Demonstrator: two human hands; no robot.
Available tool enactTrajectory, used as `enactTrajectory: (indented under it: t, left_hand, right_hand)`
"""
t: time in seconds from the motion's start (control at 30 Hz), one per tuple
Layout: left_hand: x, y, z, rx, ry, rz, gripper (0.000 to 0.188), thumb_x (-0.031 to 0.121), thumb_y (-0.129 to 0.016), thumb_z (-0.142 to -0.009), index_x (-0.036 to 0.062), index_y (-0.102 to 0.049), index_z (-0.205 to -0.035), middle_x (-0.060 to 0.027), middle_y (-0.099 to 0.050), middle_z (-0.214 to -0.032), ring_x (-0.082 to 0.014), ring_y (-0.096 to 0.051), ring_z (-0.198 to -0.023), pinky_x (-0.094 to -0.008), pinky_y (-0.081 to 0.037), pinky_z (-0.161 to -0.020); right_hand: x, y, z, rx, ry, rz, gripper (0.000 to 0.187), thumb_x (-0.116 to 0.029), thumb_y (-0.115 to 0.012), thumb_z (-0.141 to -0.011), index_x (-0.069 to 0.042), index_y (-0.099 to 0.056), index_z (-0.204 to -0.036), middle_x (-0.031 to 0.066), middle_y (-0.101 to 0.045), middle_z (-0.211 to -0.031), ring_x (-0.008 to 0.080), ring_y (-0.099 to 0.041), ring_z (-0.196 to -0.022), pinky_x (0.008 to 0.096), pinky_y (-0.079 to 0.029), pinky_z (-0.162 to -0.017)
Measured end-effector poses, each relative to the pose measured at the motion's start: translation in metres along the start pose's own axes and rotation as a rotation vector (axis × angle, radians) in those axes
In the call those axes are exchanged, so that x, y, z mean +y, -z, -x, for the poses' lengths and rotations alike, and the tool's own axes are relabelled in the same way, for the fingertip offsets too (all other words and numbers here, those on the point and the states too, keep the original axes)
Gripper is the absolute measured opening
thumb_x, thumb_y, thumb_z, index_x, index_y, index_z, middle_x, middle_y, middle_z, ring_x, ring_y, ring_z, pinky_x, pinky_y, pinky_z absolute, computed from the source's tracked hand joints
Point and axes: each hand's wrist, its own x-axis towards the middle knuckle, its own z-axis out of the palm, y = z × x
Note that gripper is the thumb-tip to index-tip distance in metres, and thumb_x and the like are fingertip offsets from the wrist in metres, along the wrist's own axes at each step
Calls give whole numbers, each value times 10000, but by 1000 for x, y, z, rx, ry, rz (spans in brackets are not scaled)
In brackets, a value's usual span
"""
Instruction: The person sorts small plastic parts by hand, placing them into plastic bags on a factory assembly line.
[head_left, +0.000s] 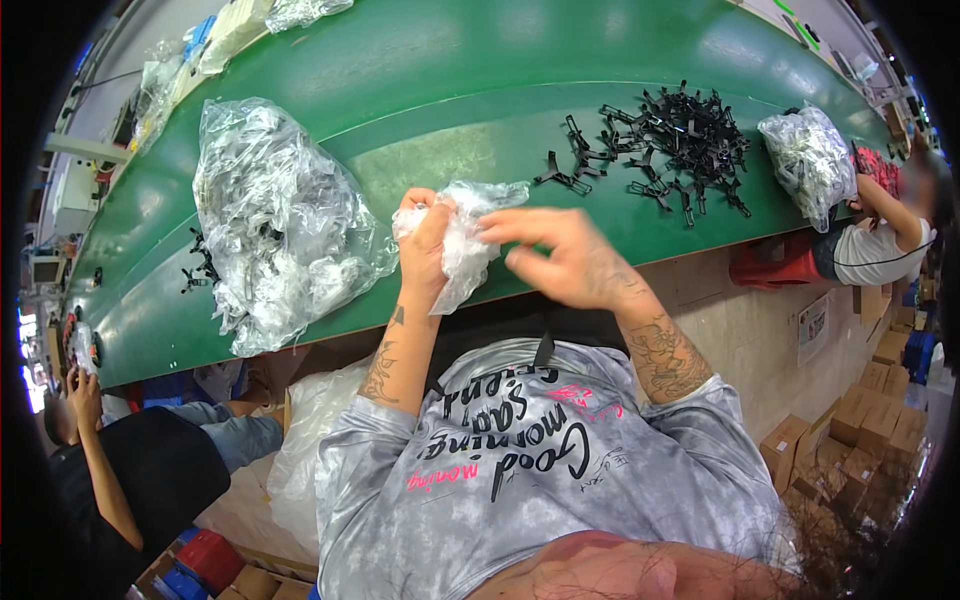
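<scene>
My left hand (425, 245) is closed around a crumpled clear plastic bag (468, 235), held up just over the near edge of the green table. Part of the plastic spreads out past my fingers to the right and hangs below them. My right hand (565, 255) is beside it, fingers stretched toward the plastic and thumb apart. Its fingertips are a little blurred, and whether they touch the bag I cannot tell. To the left lies a large clear bag (285, 230) full of crumpled plastic. On the right is a pile of black plastic brackets (690, 140), with several loose ones at its left side.
The green table (420, 50) runs across the view, with a raised strip along it. Another filled plastic bag (810, 160) lies at the right, by a seated person (880, 235). A second person (140, 480) sits at the left. Cardboard boxes (860, 420) stack on the floor.
</scene>
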Motion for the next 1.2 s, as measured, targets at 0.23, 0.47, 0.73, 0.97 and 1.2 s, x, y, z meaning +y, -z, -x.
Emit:
enactTrajectory:
  t: [0.23,0.47,0.73,0.97,1.2]
  left_hand:
    - [28,-23,11,-420,158,104,222,6,-690,-711,90,-509,-809,-25,-573,-801,-136,-561,-753,-301,-475,-690]
    - [38,-29,-11,-409,176,-376,316,22,-706,-686,88,-561,-959,13,-549,-840,-94,-545,-765,-252,-450,-688]
    - [9,-8,-12,-198,243,-169,300,-91,-624,-789,63,-551,-1036,-13,-561,-853,-129,-576,-732,-285,-525,-738]
    - [0,-10,-11,-268,199,-191,287,-99,-641,-785,44,-551,-1016,-21,-564,-864,-119,-572,-752,-282,-535,-739]
    - [1,-5,-7,-271,125,-188,257,-91,-651,-803,39,-557,-1004,-21,-573,-870,-115,-582,-744,-282,-541,-730]
  right_hand:
    - [35,29,-5,23,-563,-520,402,-335,-654,-1011,37,-707,-1152,50,-729,-1000,91,-658,-885,254,-516,-721]
    - [39,41,3,173,-523,-299,323,-303,-737,-947,14,-775,-898,12,-704,-728,73,-594,-659,274,-476,-601]
    - [26,84,0,885,-300,97,291,-205,-825,-835,-31,-628,-709,-2,-604,-617,49,-504,-575,253,-417,-547]
    - [46,140,0,687,-547,335,353,-342,-754,-888,-7,-692,-796,88,-654,-685,184,-606,-602,334,-500,-609]
    - [42,154,7,465,-468,-244,324,-137,-677,-950,53,-642,-1210,49,-677,-856,93,-631,-688,230,-497,-568]
